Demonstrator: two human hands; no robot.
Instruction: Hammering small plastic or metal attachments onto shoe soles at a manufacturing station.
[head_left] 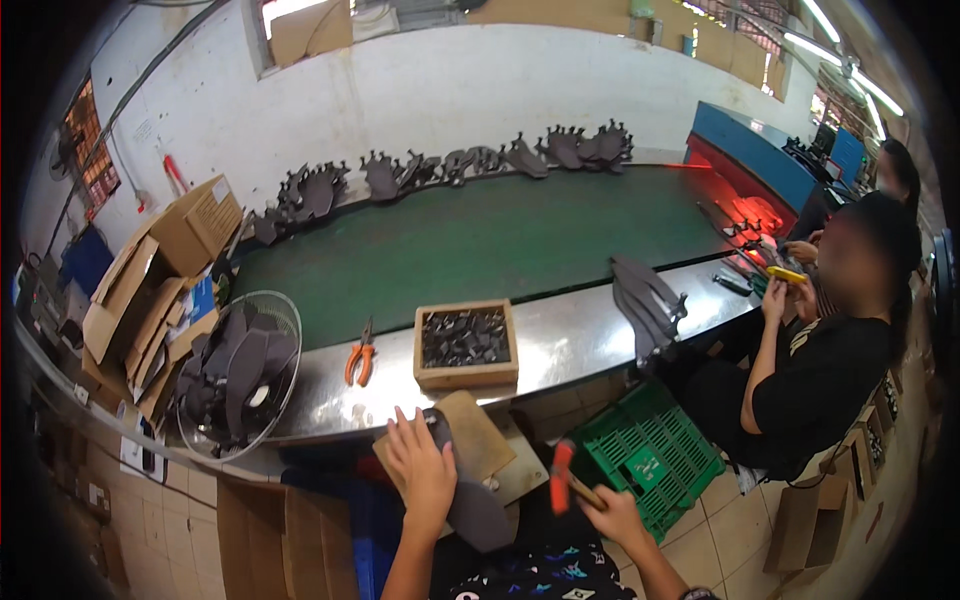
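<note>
My left hand lies with its fingers stretched out along a dark grey sole-shaped piece, pressing it against a tan board at my lap. The wide end of the piece sticks out toward me, and the hand hides part of its length. My right hand is closed round the wooden handle of a hammer. Its red head is raised to the right of the board, apart from the grey piece.
Beyond the board stand a wooden box of small dark parts and orange-handled pliers. A wire basket holds grey pieces. The green conveyor belt runs behind. A green crate and a seated co-worker are to the right.
</note>
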